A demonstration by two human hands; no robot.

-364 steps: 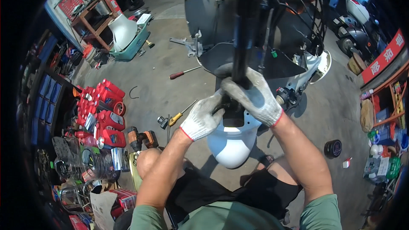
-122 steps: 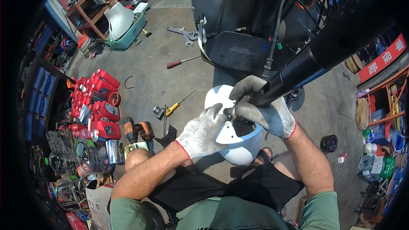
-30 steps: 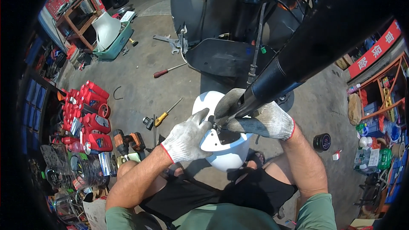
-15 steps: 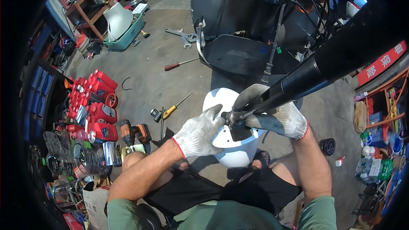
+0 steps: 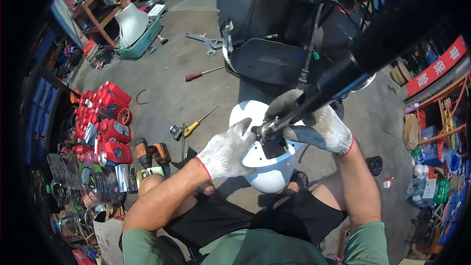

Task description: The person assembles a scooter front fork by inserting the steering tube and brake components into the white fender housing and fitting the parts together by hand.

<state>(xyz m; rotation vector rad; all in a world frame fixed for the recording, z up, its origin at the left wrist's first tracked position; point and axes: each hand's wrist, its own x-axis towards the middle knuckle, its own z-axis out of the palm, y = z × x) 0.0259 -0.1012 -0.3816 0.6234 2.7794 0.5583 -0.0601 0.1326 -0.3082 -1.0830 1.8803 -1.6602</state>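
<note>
Between my knees is a white curved fender [image 5: 271, 179] with a dark inner section and small holes along its rim. My left hand [image 5: 228, 149], in a pale work glove, grips the fender's left side, its fingers reaching toward the metal fitting [image 5: 268, 131] in the middle. My gloved right hand [image 5: 321, 130] is closed around the lower end of a long black fork tube [image 5: 338, 76], with dark-coated fingers on either side of it. The tube slants up to the right, close to the camera. Its narrow end meets the fitting; the exact contact is partly hidden by my fingers.
Ahead stands a dark scooter body [image 5: 274, 64] with hanging cables. On the floor lie a yellow-handled screwdriver [image 5: 193, 128], a red-handled screwdriver [image 5: 194, 76], wrenches [image 5: 208, 42] and a cordless drill [image 5: 152, 152]. Red jugs [image 5: 115, 132] line the left; an orange rack [image 5: 441, 135] stands right.
The fork tube has tilted a little, its upper part swinging lower and nearer. Both hands keep their places on the fender and tube. The whole view has shifted slightly.
</note>
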